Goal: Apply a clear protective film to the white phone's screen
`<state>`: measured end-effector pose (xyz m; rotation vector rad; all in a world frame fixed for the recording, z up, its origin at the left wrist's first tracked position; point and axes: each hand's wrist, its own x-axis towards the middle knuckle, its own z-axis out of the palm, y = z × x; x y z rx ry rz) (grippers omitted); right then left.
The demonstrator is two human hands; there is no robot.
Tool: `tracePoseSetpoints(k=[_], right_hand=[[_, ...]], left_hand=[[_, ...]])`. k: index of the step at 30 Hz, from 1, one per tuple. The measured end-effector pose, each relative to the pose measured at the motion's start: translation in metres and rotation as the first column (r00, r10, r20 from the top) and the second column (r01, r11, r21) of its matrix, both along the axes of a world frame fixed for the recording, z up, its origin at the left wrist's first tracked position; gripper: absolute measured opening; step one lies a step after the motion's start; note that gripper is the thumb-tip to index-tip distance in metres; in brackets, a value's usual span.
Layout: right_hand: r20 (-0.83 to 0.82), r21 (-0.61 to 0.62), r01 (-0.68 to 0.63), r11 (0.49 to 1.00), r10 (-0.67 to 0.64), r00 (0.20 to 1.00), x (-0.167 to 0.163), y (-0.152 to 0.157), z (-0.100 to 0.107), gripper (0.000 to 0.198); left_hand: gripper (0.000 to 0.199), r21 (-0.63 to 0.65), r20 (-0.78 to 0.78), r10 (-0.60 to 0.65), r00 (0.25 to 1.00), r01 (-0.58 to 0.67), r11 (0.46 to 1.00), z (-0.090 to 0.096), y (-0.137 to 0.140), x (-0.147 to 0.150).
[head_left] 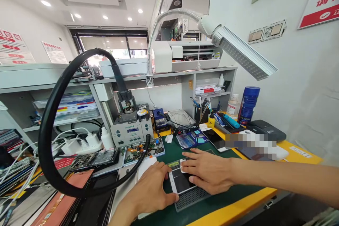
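Note:
A white-framed smartphone (173, 180) with a dark screen lies face up on a grey perforated mat (185, 203). My left hand (152, 189) holds the phone's left end, thumb and fingers closed about its edge. Across the screen rests my right hand (209, 169), fingers stretched forward and pressing a small white wipe (182, 165) on the phone's far part. That hand covers much of the screen and most of the wipe.
A hot air station (131, 131) with a looping black hose (43, 141) stands left. Behind are a tray of small parts (144, 151) and a soldering station (160, 120). Another phone (215, 139) lies right, near a blue can (249, 104). A lamp (245, 53) hangs overhead.

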<state>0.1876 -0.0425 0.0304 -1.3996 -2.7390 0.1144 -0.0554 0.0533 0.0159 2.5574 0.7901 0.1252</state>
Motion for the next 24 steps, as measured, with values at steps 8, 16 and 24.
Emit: tracePoseSetpoints(k=[8,16,24], right_hand=[[0.033,0.066,-0.027,0.997,0.025,0.999,0.001,0.001,0.001,0.035],[0.024,0.002,0.027,1.000,-0.027,0.999,0.006,-0.008,0.005,0.041],[-0.028,0.037,0.041,0.998,-0.040,0.999,-0.004,0.005,-0.001,0.038]], left_hand=[[0.045,-0.005,0.010,-0.001,1.000,0.001,1.000,-0.001,0.000,-0.001],[0.042,0.013,0.006,-0.002,1.000,0.002,1.000,-0.002,0.000,-0.001],[0.044,0.008,0.028,-0.015,0.999,0.014,1.000,-0.004,0.002,-0.003]])
